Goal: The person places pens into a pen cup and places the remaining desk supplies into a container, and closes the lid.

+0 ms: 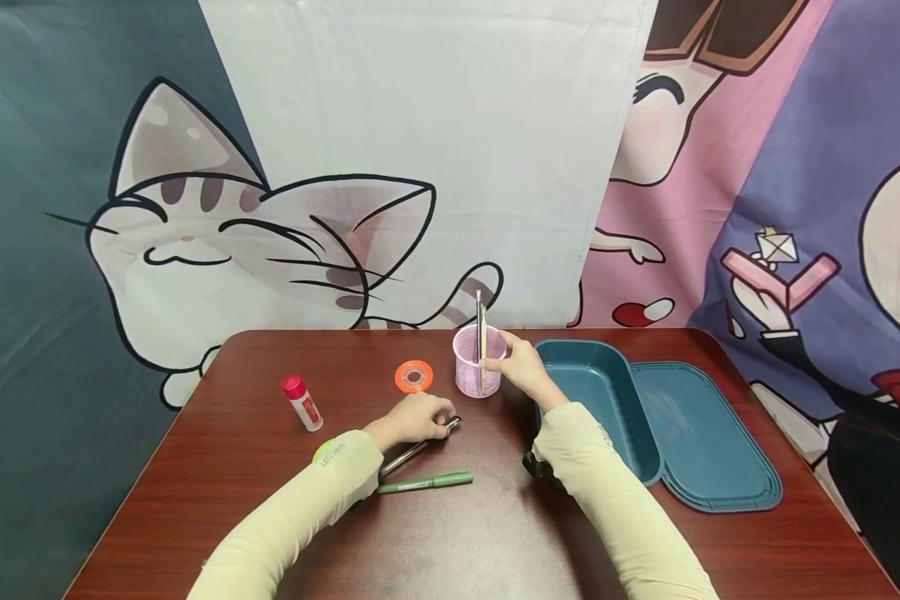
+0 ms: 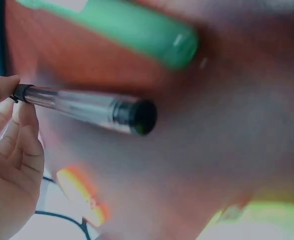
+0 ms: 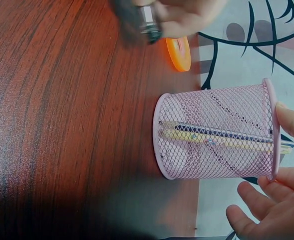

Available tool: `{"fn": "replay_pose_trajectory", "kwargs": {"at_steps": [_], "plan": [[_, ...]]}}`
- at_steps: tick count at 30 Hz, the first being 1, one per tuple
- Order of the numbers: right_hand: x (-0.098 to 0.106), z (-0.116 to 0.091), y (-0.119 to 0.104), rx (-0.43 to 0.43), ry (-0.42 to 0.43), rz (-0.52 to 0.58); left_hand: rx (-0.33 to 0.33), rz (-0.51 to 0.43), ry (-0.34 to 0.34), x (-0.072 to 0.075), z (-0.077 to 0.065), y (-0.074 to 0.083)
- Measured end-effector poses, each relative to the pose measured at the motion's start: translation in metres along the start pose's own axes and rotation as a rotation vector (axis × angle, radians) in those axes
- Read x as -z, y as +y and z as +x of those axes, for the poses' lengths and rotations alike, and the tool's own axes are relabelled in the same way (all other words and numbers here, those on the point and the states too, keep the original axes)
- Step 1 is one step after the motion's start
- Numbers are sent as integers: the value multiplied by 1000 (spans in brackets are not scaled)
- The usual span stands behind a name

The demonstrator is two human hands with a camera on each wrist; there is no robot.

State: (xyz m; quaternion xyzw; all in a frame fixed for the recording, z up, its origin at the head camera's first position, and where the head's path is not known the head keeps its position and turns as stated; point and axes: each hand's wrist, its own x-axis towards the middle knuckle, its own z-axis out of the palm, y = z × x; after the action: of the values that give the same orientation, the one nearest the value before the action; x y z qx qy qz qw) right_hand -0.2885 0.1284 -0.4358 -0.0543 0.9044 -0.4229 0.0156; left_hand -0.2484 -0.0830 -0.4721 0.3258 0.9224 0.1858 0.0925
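Observation:
My left hand [image 1: 416, 417] pinches a clear-barrelled pen [image 2: 82, 107] near its black-tipped end, between thumb and fingers. Low over the table, the pen slants away from me, its other black end toward the left wrist camera. My right hand [image 1: 523, 367] holds the rim of a pink mesh pen holder [image 3: 211, 160], thumb and fingers on opposite sides of it. The holder stands upright on the table, with slim pens [image 1: 482, 342] sticking up out of it. Just in front of the left hand's pen lies a green pen [image 1: 438, 481], its left end close to my left sleeve.
An orange disc with a round centre [image 1: 405, 377] lies left of the holder. Farther left is a glue stick [image 1: 305, 407] with a red cap. A lime-green item [image 1: 322, 452] is partly hidden by my left sleeve. A teal box [image 1: 592, 367] and its lid [image 1: 705, 433] occupy the right side.

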Motion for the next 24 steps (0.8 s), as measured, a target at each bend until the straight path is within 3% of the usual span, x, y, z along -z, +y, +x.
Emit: {"fn": "replay_pose_trajectory", "kwargs": {"at_steps": [7,14,24], "plan": [[0,0,0,6,1,7,-2,-12,60,25,0,3],[0,1,0,4,9,0,-45,19,159,41,2,2],[1,0,0,2,6,-5,50,-76,241,70,7,6]]}}
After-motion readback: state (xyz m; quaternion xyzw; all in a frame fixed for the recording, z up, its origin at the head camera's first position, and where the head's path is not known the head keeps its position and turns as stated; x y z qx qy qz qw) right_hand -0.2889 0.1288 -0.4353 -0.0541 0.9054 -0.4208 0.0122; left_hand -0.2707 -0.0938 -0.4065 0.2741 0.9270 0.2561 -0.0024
